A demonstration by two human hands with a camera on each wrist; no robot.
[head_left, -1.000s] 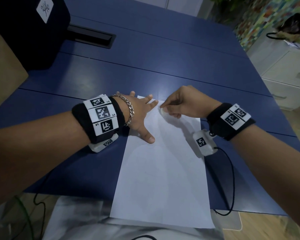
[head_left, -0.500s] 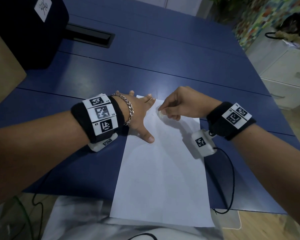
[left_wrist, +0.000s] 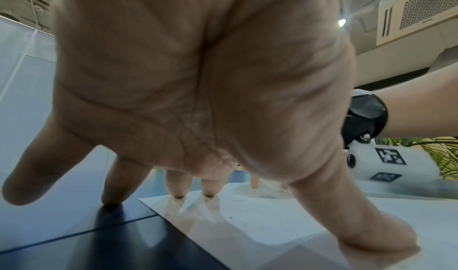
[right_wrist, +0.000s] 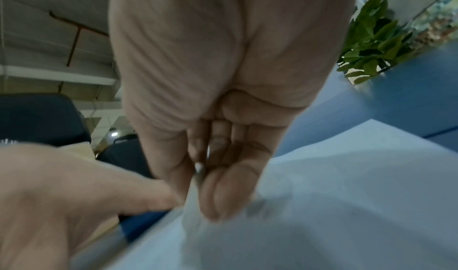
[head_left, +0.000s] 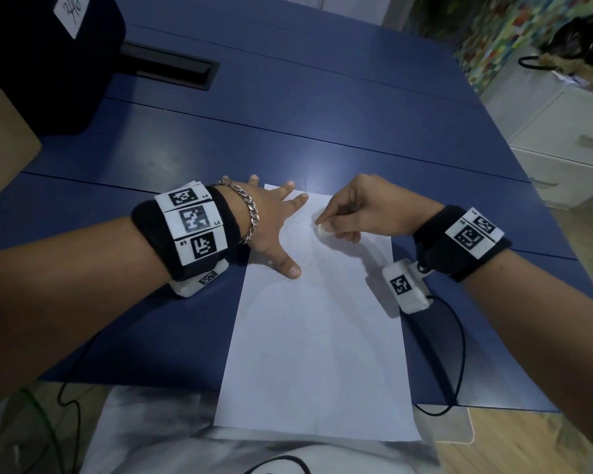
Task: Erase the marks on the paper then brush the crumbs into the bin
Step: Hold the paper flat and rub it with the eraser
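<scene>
Right hand [head_left: 363, 210] pinches the eraser [head_left: 321, 230], now drawn nearer along the paper [head_left: 319, 336] from its far edge. Left hand [head_left: 271, 224], spread flat, pins the far-left corner. Erasing continues; bin not visible.

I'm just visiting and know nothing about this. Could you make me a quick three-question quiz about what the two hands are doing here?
1. True or false: the left hand lies flat, fingers spread, on the paper.
2. What does the right hand pinch? A) a pen B) a white eraser C) a brush
3. Fill in: the paper lies on a ____ table.

Key: 1 true. 2 B, the eraser, its tip on the paper's far end. 3 blue.
</scene>
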